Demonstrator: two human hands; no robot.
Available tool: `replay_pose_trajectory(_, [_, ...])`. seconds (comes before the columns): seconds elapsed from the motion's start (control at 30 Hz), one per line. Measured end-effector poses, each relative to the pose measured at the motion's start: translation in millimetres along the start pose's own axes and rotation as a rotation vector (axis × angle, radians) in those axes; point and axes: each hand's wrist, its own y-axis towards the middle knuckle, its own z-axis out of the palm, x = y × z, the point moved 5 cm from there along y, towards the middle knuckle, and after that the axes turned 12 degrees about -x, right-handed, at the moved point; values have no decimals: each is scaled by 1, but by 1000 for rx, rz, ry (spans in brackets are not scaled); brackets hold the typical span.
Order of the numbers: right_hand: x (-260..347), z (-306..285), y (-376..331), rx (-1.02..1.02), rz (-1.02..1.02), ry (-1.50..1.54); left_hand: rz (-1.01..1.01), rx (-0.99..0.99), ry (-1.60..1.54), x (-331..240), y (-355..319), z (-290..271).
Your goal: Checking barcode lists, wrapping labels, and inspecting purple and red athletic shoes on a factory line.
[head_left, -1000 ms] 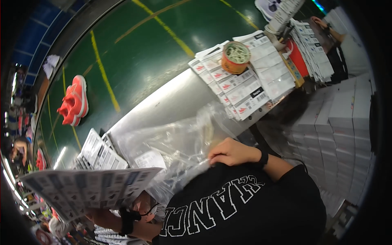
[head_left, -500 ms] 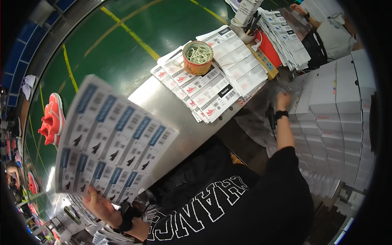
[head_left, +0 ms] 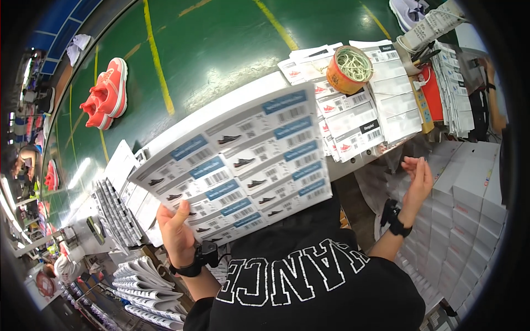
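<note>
**A:** Up over the steel table [head_left: 221, 105], in the head view, you have the sheet of shoe labels [head_left: 243, 165] lifted clear. Your left hand [head_left: 176, 234] pinches its near-left corner, thumb on the printed face and fingers closed behind it. No other view is on offer.

**B:** And my right?

**A:** Your right hand [head_left: 417, 179] is spread, empty, palm turned inward, off to the side just above the stacked white boxes [head_left: 469, 187]. It touches nothing that I can see.

**B:** How far along would you say I am?

**A:** By my reading, early. One sheet is picked up and looks whole: every label appears to sit in its row, none peeled as far as I can tell. More sheets lie on the table beyond, around the orange tin of string [head_left: 348, 69], and fanned piles of sheets [head_left: 141, 284] sit low on your left. So the bulk of the paper looks unhandled.

**B:** Which way does the sheet lie?

**A:** Printed side up toward you, held roughly flat, tilted a little. Its long axis runs from your lower left, near the held corner, up to the right toward the tin. The rows of labels follow that line, with the blue bars toward the right end of each label. The far right corner hangs free, just short of the sheets on the table.
</note>
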Motion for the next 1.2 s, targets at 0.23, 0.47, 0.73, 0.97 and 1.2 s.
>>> replay_pose_trajectory(0.23, [76, 169, -109, 768, 265, 406, -25, 220, 88, 11, 1, 20])
replay_pose_trajectory(0.47, [86, 201, -97, 974, 275, 524, 90, 120, -135, 19, 15, 2])
replay_pose_trajectory(0.73, [90, 223, -85, 1121, 465, 631, 50, 187, -258, 20, 22, 11])
replay_pose_trajectory(0.97, [96, 234, -83, 969, 402, 360, 340, 152, -199, 2, 21, 8])
replay_pose_trajectory(1.2, [98, 261, -134, 1091, 602, 584, 6, 316, -398, 23, 5, 59])
